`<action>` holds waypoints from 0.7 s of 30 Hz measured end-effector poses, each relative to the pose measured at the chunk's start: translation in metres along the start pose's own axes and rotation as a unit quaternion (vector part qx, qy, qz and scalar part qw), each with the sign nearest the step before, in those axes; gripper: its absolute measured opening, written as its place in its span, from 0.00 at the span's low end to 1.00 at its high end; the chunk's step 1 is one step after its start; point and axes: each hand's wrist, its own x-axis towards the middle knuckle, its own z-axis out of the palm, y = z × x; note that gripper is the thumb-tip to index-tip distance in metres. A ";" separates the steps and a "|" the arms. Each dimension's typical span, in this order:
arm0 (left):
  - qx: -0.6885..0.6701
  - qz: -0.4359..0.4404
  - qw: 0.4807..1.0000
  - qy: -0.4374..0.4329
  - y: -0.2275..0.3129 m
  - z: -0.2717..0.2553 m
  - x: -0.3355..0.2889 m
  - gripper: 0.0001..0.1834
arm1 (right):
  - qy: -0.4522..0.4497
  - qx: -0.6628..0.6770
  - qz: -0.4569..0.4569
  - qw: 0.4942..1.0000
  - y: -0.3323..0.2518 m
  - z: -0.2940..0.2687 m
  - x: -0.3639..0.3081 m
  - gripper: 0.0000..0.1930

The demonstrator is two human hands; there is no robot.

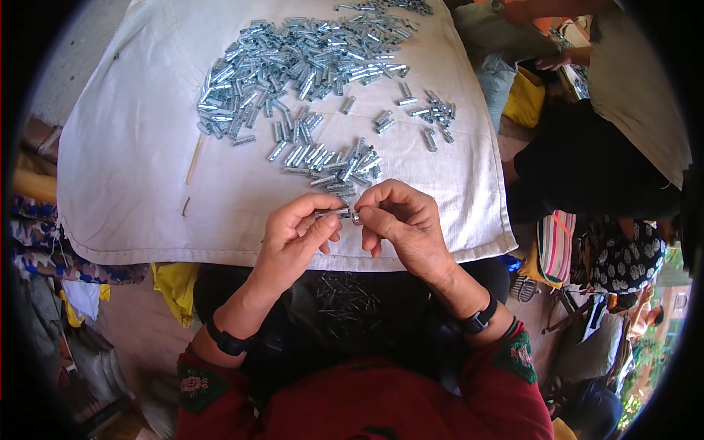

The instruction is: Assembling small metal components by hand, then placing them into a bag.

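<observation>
My left hand (292, 229) is closed in a pinch on a silvery metal sleeve (342, 213), held roughly level above the near edge of the cloth. Against its right end, my right hand (407, 227) pinches a small shiny metal piece (357, 218); the fingers hide most of it, so its exact kind does not show. Just beyond my fingertips lies a small heap of similar sleeves (356, 163). A much larger pile of them (293, 66) spreads over the far part of the white cloth (132, 183).
A thin stick (195, 158) and a bent dark wire (185, 207) lie on the left of the cloth. Dark fabric on my lap holds many thin metal pins (345, 297). Another person (601, 154) sits at the right, near a striped bag (555, 246).
</observation>
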 end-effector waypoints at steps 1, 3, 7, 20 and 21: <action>-0.001 -0.001 1.000 -0.002 0.000 0.001 -0.001 0.10 | 0.001 0.006 -0.006 1.000 0.001 -0.001 0.000 0.05; -0.021 -0.005 1.000 -0.014 -0.002 0.000 -0.003 0.11 | 0.001 0.013 -0.010 1.000 0.003 -0.002 0.001 0.05; -0.047 -0.004 0.999 -0.007 0.001 0.003 -0.005 0.11 | -0.018 0.022 0.002 1.000 0.005 -0.004 0.002 0.04; -0.021 -0.021 1.000 -0.004 0.009 0.007 -0.009 0.12 | -0.006 0.055 0.025 0.998 0.011 -0.005 0.005 0.04; -0.009 -0.015 1.000 0.004 0.008 0.007 -0.009 0.12 | -0.007 0.055 0.025 0.998 0.010 -0.005 0.005 0.04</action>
